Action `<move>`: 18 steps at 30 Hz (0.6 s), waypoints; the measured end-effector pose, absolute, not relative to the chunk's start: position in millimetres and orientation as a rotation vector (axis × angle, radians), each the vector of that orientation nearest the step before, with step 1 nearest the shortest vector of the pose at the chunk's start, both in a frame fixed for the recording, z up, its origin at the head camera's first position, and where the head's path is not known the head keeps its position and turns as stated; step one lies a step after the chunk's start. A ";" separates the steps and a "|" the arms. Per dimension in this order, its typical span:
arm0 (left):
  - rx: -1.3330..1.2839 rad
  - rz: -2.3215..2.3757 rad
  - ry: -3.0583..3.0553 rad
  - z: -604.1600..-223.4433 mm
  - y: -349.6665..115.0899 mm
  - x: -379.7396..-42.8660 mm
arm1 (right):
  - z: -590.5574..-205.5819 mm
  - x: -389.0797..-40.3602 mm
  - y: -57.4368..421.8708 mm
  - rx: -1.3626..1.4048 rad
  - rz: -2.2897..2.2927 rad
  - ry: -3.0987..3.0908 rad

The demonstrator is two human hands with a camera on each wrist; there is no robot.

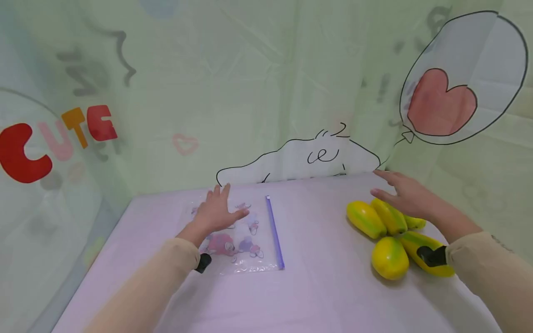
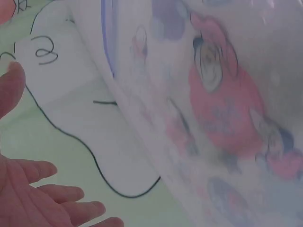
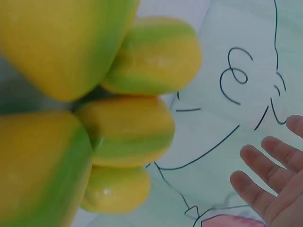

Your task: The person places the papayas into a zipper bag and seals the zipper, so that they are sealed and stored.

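A clear zip bag (image 1: 254, 266) printed with pink and purple cartoon figures lies flat on the table, its purple slider strip (image 1: 275, 231) along the right side. My left hand (image 1: 216, 212) hovers over this bag with fingers spread, holding nothing. Several yellow-green papayas (image 1: 390, 258) lie grouped at the right of the table. Above and behind them is my right hand (image 1: 410, 196), its fingers extended and nothing in its grasp. In the right wrist view the papayas (image 3: 132, 130) stand apart from the fingers (image 3: 265, 163).
The table (image 1: 316, 296) has a pale lilac cover. Behind it hangs a light green curtain (image 1: 250, 92) with a cartoon outline and a balloon print (image 1: 462, 78). Another curtain side with coloured letters (image 1: 25, 152) closes off the left. Black wrist straps (image 1: 204, 262) show at both sleeves.
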State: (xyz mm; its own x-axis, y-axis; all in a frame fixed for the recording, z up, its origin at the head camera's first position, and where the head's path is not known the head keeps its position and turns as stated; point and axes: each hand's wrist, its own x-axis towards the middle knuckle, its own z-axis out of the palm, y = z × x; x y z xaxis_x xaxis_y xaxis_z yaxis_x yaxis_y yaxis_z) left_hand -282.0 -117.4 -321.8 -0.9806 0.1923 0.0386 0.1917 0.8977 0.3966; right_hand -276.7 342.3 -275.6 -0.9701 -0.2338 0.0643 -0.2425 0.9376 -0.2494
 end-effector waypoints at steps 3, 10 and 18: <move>0.328 0.703 3.006 -335.4 -95.6 -277.3 | -278.0 -273.4 331.7 0.417 0.423 -3.059; 0.377 0.730 2.902 -365.7 -44.9 -271.2 | -282.1 -262.2 289.1 0.559 0.460 -3.052; 0.375 0.798 2.854 -382.3 -15.3 -270.3 | -294.1 -253.3 236.4 0.744 0.467 -3.042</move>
State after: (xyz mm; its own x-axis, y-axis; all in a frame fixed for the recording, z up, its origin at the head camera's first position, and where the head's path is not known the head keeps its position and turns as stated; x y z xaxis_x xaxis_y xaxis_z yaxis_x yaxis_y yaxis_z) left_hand -270.3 -15.3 -382.3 -0.9568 0.2795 -0.0799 0.1975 0.8267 0.5269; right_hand -253.3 236.4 -294.1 -0.8892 -0.4553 0.0452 -0.4480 0.8460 -0.2891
